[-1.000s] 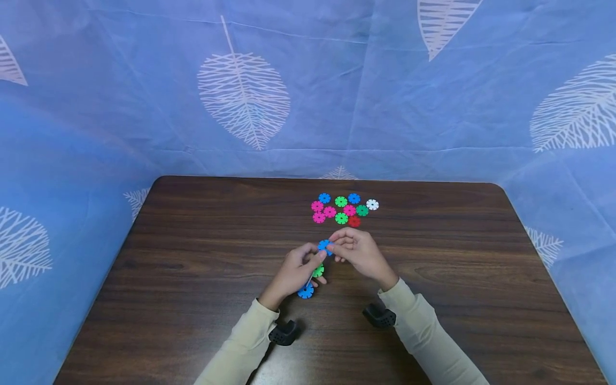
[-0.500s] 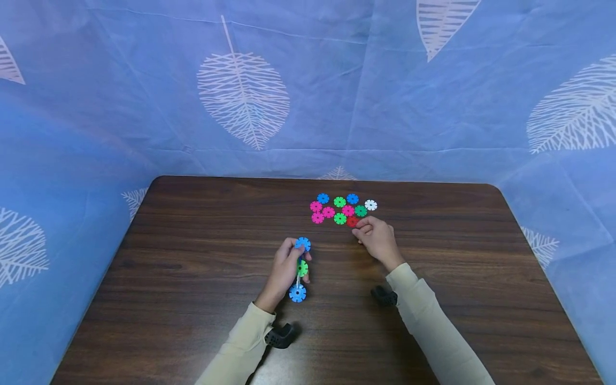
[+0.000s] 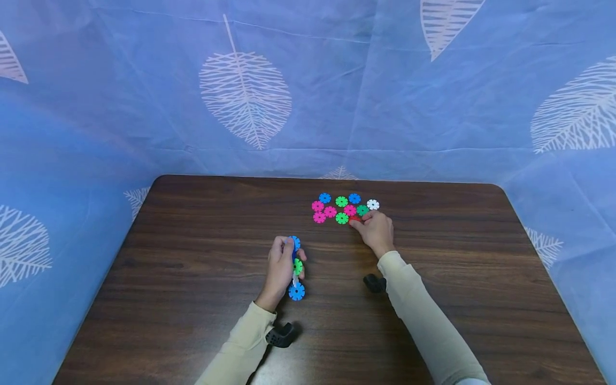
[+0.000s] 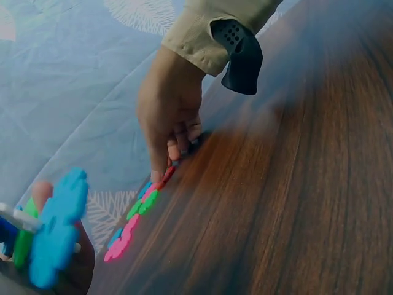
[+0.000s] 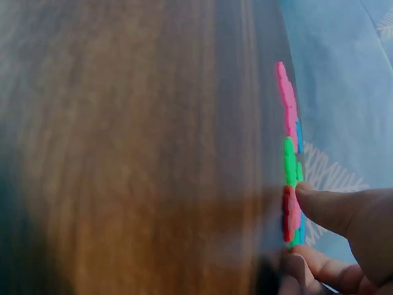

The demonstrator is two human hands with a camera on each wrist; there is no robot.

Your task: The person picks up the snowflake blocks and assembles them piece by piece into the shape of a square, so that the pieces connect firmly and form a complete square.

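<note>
My left hand (image 3: 277,270) holds a small chain of notched plastic discs joined together. It has a blue disc (image 3: 296,243) at the top, a green disc (image 3: 298,267) in the middle, a white piece edge-on below that, and another blue disc (image 3: 297,291) at the bottom. In the left wrist view the bottom blue disc (image 4: 59,230) is nearest the camera. My right hand (image 3: 377,234) is at the near edge of the loose discs, thumb and index finger on opposite sides of a red disc (image 5: 287,214). Fingers partly cover that disc in the head view.
Several loose discs lie flat beyond the hands, among them a pink disc (image 3: 319,217), a bright green disc (image 3: 341,218), a darker green disc (image 3: 362,210) and a white disc (image 3: 372,205). The wooden table (image 3: 192,240) ends at a blue leaf-patterned cloth (image 3: 317,107).
The hands have parted. My left hand moved left with the disc chain, while my right hand let go of the chain's top blue disc and reached forward to the red disc.
</note>
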